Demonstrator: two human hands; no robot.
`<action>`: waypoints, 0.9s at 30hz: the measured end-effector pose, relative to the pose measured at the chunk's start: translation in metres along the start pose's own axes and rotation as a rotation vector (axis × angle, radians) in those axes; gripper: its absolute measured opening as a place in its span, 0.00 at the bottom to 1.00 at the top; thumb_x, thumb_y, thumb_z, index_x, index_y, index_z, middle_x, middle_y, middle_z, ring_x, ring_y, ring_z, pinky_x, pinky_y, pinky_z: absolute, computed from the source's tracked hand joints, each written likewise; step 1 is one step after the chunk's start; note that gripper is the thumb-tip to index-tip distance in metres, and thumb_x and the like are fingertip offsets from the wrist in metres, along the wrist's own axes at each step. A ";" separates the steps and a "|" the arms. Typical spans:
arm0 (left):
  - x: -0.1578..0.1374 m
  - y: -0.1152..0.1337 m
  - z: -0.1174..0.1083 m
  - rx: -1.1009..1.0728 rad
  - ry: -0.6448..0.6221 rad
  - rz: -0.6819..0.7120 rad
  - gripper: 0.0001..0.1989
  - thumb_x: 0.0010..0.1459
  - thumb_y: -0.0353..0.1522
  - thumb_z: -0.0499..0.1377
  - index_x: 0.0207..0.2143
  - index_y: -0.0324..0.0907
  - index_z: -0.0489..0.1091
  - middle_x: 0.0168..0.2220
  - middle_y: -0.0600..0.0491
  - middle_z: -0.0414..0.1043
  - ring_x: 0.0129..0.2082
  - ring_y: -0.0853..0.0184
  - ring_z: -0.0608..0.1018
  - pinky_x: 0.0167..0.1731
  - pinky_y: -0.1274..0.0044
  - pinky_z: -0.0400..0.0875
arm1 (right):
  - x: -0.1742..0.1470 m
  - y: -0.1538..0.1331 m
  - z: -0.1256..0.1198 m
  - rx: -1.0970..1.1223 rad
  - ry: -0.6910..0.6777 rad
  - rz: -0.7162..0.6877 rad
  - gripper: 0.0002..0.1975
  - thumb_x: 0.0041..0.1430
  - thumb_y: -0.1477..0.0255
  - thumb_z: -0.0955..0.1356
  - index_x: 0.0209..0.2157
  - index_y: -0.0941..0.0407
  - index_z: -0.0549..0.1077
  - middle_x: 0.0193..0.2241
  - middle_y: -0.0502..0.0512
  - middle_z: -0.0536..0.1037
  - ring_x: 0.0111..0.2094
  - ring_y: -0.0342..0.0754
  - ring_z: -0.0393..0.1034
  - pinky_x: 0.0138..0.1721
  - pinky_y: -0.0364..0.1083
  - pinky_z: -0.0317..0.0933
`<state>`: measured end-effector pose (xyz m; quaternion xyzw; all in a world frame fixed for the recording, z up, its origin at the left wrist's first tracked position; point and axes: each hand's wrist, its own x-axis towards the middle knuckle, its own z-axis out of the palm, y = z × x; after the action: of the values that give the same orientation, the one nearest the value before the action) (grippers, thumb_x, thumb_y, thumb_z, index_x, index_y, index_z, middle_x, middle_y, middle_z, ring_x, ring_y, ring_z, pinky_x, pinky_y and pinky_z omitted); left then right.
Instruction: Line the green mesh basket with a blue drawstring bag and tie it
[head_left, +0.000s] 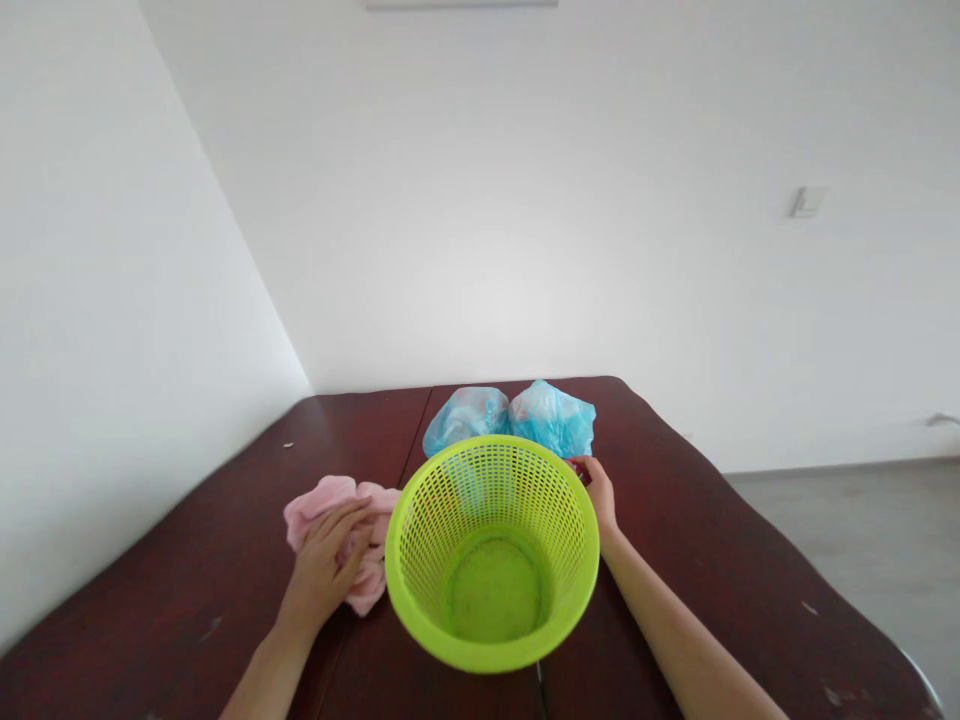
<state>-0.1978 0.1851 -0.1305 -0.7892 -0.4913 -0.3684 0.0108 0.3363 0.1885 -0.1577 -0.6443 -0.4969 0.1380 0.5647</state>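
Observation:
A lime-green plastic basket (495, 655) with slotted walls stands in front of me, and nothing lies on its floor. To its left, my left hand (330, 560) rests palm down on a crumpled pink cloth (322, 497), fingers stretched out and a little apart. My right hand (600, 495) is at the basket's far right side, its fingers curled. A small red thing shows at those fingertips, mostly hidden behind the rim; I cannot tell what it is.
Two filled, bluish see-through plastic bags (466, 418) (553, 418) sit behind the basket. The dark red wooden table (720, 600) has wavy edges and meets white walls at the back and left. A wall switch (809, 201) is at the right.

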 end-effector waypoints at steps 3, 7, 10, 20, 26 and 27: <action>0.002 0.009 -0.005 -0.001 0.053 -0.038 0.17 0.77 0.43 0.60 0.55 0.46 0.84 0.60 0.43 0.89 0.65 0.44 0.86 0.72 0.50 0.75 | 0.004 -0.002 -0.001 0.020 -0.046 0.007 0.34 0.56 0.52 0.74 0.60 0.55 0.83 0.47 0.64 0.87 0.44 0.61 0.79 0.50 0.58 0.72; 0.001 0.020 -0.012 0.091 0.089 -0.023 0.17 0.77 0.43 0.58 0.54 0.46 0.84 0.58 0.44 0.90 0.63 0.46 0.87 0.71 0.51 0.73 | 0.006 -0.009 -0.001 0.071 -0.162 0.033 0.27 0.54 0.59 0.76 0.55 0.50 0.86 0.30 0.54 0.83 0.35 0.60 0.79 0.41 0.55 0.70; 0.009 0.032 -0.028 0.164 0.165 0.046 0.16 0.77 0.42 0.58 0.51 0.46 0.84 0.55 0.45 0.91 0.59 0.46 0.88 0.68 0.53 0.74 | 0.004 -0.015 -0.001 0.103 -0.124 0.028 0.15 0.55 0.56 0.76 0.39 0.50 0.84 0.25 0.52 0.79 0.31 0.57 0.74 0.40 0.54 0.68; 0.124 0.138 -0.080 -0.440 0.195 -0.075 0.19 0.80 0.48 0.61 0.49 0.43 0.83 0.52 0.47 0.88 0.55 0.55 0.86 0.59 0.67 0.80 | 0.055 -0.100 -0.017 0.284 0.123 -0.133 0.20 0.70 0.48 0.68 0.37 0.50 0.72 0.29 0.48 0.70 0.32 0.49 0.64 0.35 0.49 0.62; 0.195 0.147 -0.049 -0.864 -0.035 -0.126 0.28 0.74 0.60 0.66 0.47 0.45 0.85 0.58 0.43 0.88 0.57 0.53 0.86 0.59 0.65 0.80 | 0.087 -0.155 0.003 0.432 0.085 -0.162 0.26 0.67 0.42 0.75 0.37 0.51 0.76 0.30 0.50 0.74 0.33 0.50 0.66 0.36 0.50 0.64; 0.201 0.146 -0.041 -0.936 -0.070 -0.165 0.28 0.72 0.61 0.67 0.47 0.45 0.85 0.57 0.43 0.88 0.54 0.54 0.86 0.57 0.66 0.81 | 0.089 -0.161 0.009 0.457 0.067 -0.159 0.27 0.66 0.40 0.76 0.37 0.51 0.77 0.30 0.50 0.75 0.33 0.50 0.67 0.36 0.50 0.65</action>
<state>-0.0578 0.2487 0.0692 -0.6796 -0.3337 -0.5228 -0.3917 0.2934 0.2436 0.0123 -0.4631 -0.4828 0.1805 0.7210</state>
